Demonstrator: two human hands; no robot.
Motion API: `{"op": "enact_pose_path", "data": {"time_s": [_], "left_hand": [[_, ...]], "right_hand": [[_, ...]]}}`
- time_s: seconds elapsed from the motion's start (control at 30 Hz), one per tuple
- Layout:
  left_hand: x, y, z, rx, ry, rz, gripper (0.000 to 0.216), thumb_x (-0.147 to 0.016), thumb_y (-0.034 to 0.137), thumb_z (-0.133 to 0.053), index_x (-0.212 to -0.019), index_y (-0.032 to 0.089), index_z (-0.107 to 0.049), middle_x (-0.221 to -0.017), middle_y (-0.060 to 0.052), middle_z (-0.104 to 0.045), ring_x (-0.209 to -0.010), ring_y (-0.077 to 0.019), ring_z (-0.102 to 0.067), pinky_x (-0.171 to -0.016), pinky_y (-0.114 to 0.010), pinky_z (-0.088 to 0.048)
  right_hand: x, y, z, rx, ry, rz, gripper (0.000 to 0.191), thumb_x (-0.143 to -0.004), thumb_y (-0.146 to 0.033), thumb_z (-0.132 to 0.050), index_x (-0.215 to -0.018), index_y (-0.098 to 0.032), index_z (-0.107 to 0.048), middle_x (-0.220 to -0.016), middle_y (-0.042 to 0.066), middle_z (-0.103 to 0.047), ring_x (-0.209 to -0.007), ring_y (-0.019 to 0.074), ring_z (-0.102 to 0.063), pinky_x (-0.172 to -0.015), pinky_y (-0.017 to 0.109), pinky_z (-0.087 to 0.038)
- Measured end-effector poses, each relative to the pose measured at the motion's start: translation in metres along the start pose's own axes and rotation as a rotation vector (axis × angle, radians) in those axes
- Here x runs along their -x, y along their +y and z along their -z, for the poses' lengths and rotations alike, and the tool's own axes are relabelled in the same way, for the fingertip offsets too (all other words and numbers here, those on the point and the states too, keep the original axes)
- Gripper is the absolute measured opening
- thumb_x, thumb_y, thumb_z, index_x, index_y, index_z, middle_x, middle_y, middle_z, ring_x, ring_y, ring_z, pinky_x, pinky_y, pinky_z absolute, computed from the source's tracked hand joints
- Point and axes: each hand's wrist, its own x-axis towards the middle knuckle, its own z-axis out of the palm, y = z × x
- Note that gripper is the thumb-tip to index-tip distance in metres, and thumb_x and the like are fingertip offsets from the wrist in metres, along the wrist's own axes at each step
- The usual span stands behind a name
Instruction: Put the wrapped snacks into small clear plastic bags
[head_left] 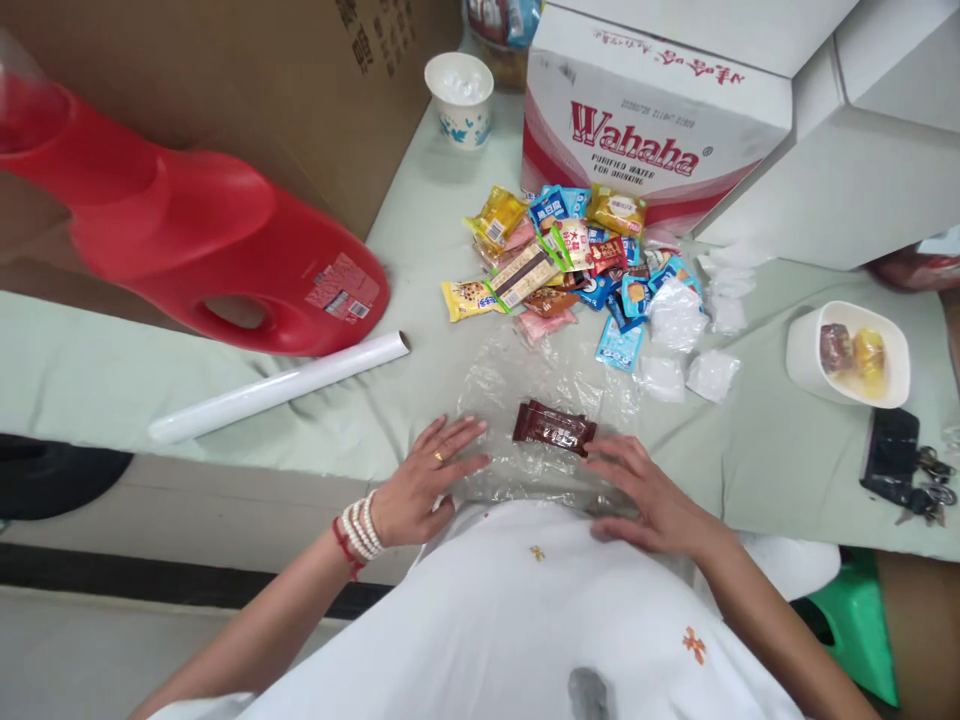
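Observation:
A brown-wrapped snack [555,428], perhaps two stacked together, lies on a sheet of clear plastic film [495,385] at the table's front edge. To its left, my left hand [431,480] rests at the film's edge, fingers spread and holding nothing. My right hand [649,495] is at the snack's right end, its fingers apart; the fingertips are close to the wrapper, and I cannot tell whether they touch it. Beyond the film sits a heap of colourful wrapped snacks [574,260]. Several white crumpled plastic bundles [677,315] lie at its right side.
A white roll [285,388] and a large red jug [225,240] are on the left. Behind stand a paper cup [461,100] and a Wahaha carton [652,130]. On the right are a white container [806,355] with two wrapped items, a black case [890,450] and keys [930,495].

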Motion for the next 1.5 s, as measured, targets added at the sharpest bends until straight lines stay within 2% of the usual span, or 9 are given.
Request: {"op": "enact_pose_path", "data": {"time_s": [0.17,0.37,0.53,0.7,0.8,0.97,1.17,1.37,1.5], "left_hand": [[-0.009,-0.005,-0.004,-0.027,0.136,0.094,0.018,-0.096,0.021,-0.057,-0.103,0.027,-0.072,-0.125,-0.006,-0.076,-0.132,-0.0268,-0.060,-0.115,-0.051,-0.041],[-0.069,-0.020,0.006,-0.018,0.205,0.402,0.026,-0.099,0.035,-0.050,-0.087,0.022,-0.068,-0.093,-0.008,-0.075,-0.106,-0.0272,-0.066,-0.096,-0.046,-0.050],[-0.110,-0.037,0.012,-0.192,0.313,0.563,0.023,-0.090,0.038,-0.058,-0.094,0.020,-0.072,-0.097,-0.012,-0.072,-0.106,-0.0330,-0.059,-0.098,-0.051,-0.047],[-0.104,-0.011,0.021,-0.338,0.578,0.503,0.026,-0.096,0.031,-0.053,-0.107,0.021,-0.074,-0.108,-0.014,-0.070,-0.110,-0.0340,-0.056,-0.103,-0.055,-0.040],[-0.099,0.017,0.010,-0.331,0.430,0.266,0.030,-0.097,0.023,-0.052,-0.118,0.027,-0.074,-0.116,-0.009,-0.074,-0.104,-0.0296,-0.060,-0.092,-0.049,-0.041],[-0.111,0.035,-0.028,-0.296,0.054,0.187,0.037,-0.098,0.017,-0.051,-0.128,0.026,-0.071,-0.136,-0.006,-0.072,-0.101,-0.0267,-0.063,-0.078,-0.043,-0.041],[-0.109,0.022,-0.039,-0.149,0.085,0.222,0.035,-0.094,0.014,-0.051,-0.118,0.022,-0.075,-0.129,-0.011,-0.075,-0.100,-0.0279,-0.068,-0.082,-0.045,-0.050],[-0.078,-0.011,-0.018,0.415,0.436,0.442,0.030,-0.088,0.018,-0.046,-0.090,0.022,-0.077,-0.098,-0.006,-0.079,-0.082,-0.0200,-0.070,-0.074,-0.035,-0.057],[-0.081,-0.021,-0.004,0.160,0.771,0.789,0.033,-0.096,0.032,-0.044,-0.110,0.020,-0.071,-0.113,-0.010,-0.073,-0.097,-0.0226,-0.066,-0.088,-0.039,-0.056]], "right_hand": [[0.030,0.008,-0.016,0.040,0.175,-0.033,0.024,-0.103,-0.026,-0.055,-0.122,-0.026,-0.070,-0.126,0.013,-0.066,-0.119,0.0278,-0.057,-0.095,0.046,-0.053],[-0.005,0.025,0.005,-0.039,0.256,-0.291,0.025,-0.106,-0.033,-0.049,-0.106,-0.023,-0.072,-0.089,0.007,-0.070,-0.085,0.0212,-0.064,-0.081,0.035,-0.052],[-0.045,0.027,0.030,0.436,0.124,-0.624,0.029,-0.103,-0.028,-0.049,-0.120,-0.019,-0.072,-0.107,0.014,-0.071,-0.103,0.0299,-0.061,-0.079,0.037,-0.050],[-0.089,0.034,0.034,0.516,0.268,-0.432,0.045,-0.103,-0.028,-0.048,-0.144,-0.014,-0.058,-0.131,0.019,-0.063,-0.120,0.0354,-0.050,-0.099,0.048,-0.047],[-0.120,0.051,0.025,0.464,0.242,-0.369,0.059,-0.098,-0.027,-0.055,-0.153,-0.006,-0.047,-0.141,0.024,-0.058,-0.127,0.0369,-0.046,-0.107,0.051,-0.041],[-0.143,0.059,0.022,0.346,0.122,-0.495,0.034,-0.097,-0.022,-0.056,-0.125,-0.011,-0.071,-0.097,0.014,-0.073,-0.102,0.0304,-0.059,-0.091,0.039,-0.046],[-0.103,0.019,0.020,0.327,-0.099,-0.075,0.041,-0.100,-0.018,-0.052,-0.137,-0.025,-0.069,-0.090,0.005,-0.069,-0.084,0.0194,-0.059,-0.077,0.028,-0.043],[-0.077,-0.007,-0.013,0.554,-0.205,-0.082,0.059,-0.098,-0.010,-0.051,-0.153,-0.032,-0.055,-0.101,0.008,-0.067,-0.089,0.0218,-0.058,-0.071,0.030,-0.041],[-0.082,-0.016,-0.019,0.580,-0.183,-0.120,0.053,-0.099,-0.014,-0.053,-0.148,-0.031,-0.059,-0.101,0.010,-0.065,-0.090,0.0245,-0.057,-0.070,0.033,-0.042]]}}
